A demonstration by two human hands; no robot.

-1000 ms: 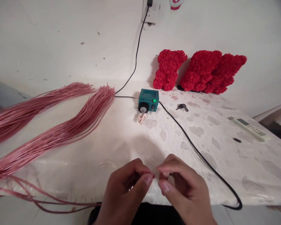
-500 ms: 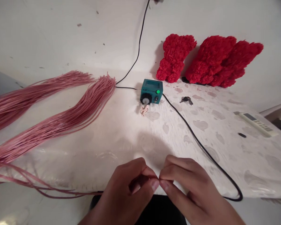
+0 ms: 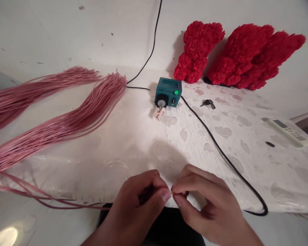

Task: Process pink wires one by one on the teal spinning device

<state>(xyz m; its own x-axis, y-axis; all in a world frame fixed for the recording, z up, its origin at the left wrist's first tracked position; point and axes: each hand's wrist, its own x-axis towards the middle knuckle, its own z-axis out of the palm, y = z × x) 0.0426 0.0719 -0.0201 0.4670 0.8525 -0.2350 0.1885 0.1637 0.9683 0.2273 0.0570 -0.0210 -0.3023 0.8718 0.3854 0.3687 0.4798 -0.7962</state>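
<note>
My left hand (image 3: 143, 201) and my right hand (image 3: 207, 198) meet at the table's front edge, thumbs and forefingers pinched almost tip to tip. A tiny bit of something shows between the fingertips, too small to name. Beyond them stands a small teal device (image 3: 168, 92) with a green button, a black knob and a pale pink piece (image 3: 159, 113) at its front. Long pink strands (image 3: 66, 124) lie in bundles on the left, and a few loose ones run toward my left wrist.
Red ruffled flower bundles (image 3: 202, 48) lean on the wall behind. A black cable (image 3: 215, 140) curves from the device to the front right. Keys (image 3: 207, 103), a remote control (image 3: 290, 132) and a small black piece (image 3: 270, 144) lie on the right.
The view has shifted slightly, so the table's objects appear higher. My fingertips have moved a little to the left, and a small gap now shows between them.
</note>
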